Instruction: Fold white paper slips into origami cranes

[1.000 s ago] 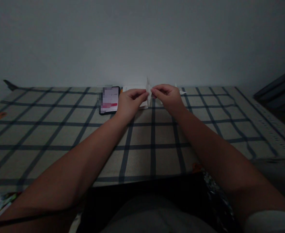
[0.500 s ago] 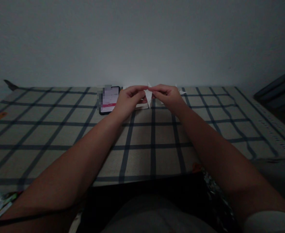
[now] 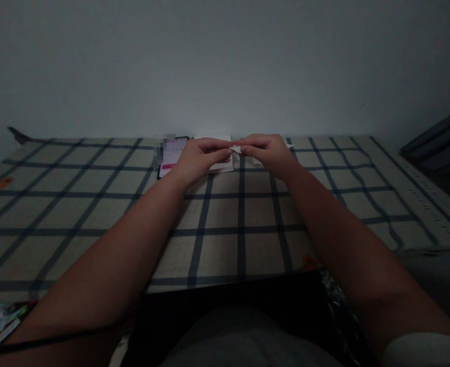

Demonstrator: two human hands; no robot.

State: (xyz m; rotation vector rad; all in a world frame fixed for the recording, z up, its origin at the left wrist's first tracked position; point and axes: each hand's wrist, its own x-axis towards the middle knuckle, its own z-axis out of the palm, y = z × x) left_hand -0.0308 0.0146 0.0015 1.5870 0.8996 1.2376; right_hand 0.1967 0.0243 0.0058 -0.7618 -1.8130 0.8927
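Observation:
A small piece of folded white paper (image 3: pixel 235 150) is pinched between my two hands, above the far side of the checked tablecloth. My left hand (image 3: pixel 202 157) grips its left side with thumb and fingers. On its right side my right hand (image 3: pixel 267 152) pinches it the same way. Much of the paper is hidden behind my fingertips. Beneath and behind my left hand lies a stack of white paper (image 3: pixel 222 167). Another white folded paper piece (image 3: pixel 290 146) pokes out beyond my right hand, mostly covered by it.
A phone (image 3: pixel 171 153) with a lit screen lies left of my left hand, partly covered by it. The tablecloth (image 3: pixel 225 250) has dark blue lines and reaches the pale wall (image 3: pixel 225 66). A dark striped object (image 3: pixel 439 137) stands at the far right.
The folded paper has been turned or bent down between my fingers, so less of it shows. My left hand has shifted slightly, covering more of the phone.

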